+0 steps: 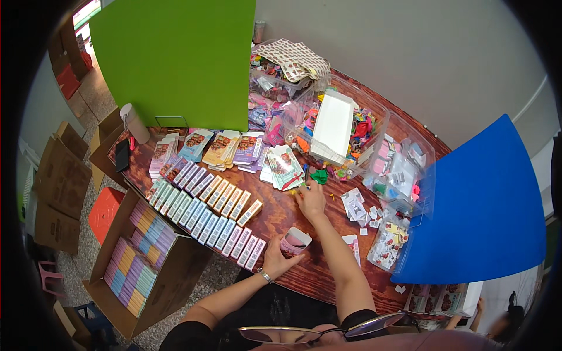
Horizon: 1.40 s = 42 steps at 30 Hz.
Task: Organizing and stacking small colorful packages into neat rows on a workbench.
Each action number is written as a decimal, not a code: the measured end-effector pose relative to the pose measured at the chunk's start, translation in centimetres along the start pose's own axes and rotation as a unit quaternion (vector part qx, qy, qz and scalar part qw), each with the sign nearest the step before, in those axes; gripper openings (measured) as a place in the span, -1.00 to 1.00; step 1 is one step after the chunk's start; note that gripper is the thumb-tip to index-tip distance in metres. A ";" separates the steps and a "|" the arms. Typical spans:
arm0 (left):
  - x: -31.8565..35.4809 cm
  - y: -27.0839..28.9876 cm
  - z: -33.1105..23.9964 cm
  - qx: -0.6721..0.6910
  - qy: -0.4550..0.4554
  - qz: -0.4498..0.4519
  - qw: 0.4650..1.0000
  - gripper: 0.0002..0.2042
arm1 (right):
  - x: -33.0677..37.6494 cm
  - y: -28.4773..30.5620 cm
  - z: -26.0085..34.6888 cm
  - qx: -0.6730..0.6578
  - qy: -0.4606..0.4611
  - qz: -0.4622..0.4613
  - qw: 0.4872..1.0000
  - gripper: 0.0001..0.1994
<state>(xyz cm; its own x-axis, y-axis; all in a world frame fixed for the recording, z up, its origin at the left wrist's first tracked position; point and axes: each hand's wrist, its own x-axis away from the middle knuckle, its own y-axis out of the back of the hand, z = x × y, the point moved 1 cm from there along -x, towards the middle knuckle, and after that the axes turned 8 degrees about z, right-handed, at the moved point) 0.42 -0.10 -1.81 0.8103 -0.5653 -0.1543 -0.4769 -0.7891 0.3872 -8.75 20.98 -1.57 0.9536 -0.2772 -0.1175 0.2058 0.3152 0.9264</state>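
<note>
My left hand (pixel 277 257) holds a small open pink carton (pixel 294 241) upright near the front edge of the wooden table (pixel 281 213). My right hand (pixel 310 199) reaches forward over the table, fingertips pinched on a small yellow-green item beside a green piece (pixel 319 175). What the fingers hold is too small to make out. Two rows of closed slim boxes (pixel 205 213) lie to the left of my left hand. Stacks of flat printed cartons (pixel 222 149) fan out behind them.
A clear bin (pixel 374 126) of colourful small toys with a white tray (pixel 333 126) stands beyond my right hand. Green board (pixel 175 58) at back left, blue board (pixel 486 205) at right. An open cardboard box (pixel 140 263) of packed boxes sits on the floor at left.
</note>
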 end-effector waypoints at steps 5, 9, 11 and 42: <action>-0.2 0.9 -0.1 0.033 0.026 -0.009 0.999 -0.27 | 3.9 7.9 0.8 -0.215 0.077 -0.003 0.974 -0.83; -1.2 -0.3 -1.1 0.006 -0.004 -0.004 1.000 -0.29 | 9.7 13.6 2.4 -0.230 0.127 0.028 0.964 -0.82; -1.6 -1.2 -1.4 -0.008 -0.023 -0.008 1.000 -0.29 | 11.3 13.9 3.4 -0.091 0.228 0.023 0.969 -0.81; -0.2 -2.0 -1.5 -0.091 -0.061 0.073 0.991 -0.27 | 19.8 15.8 -23.8 -0.076 -0.284 -0.122 0.948 -0.83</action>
<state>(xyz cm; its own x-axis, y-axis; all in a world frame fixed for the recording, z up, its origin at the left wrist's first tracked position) 1.75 1.98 -1.19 0.6849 -0.7035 -0.1898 -0.5067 -0.6470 0.5698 18.59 42.08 2.22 0.6100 -0.7893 -0.0694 0.4757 0.2947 0.8288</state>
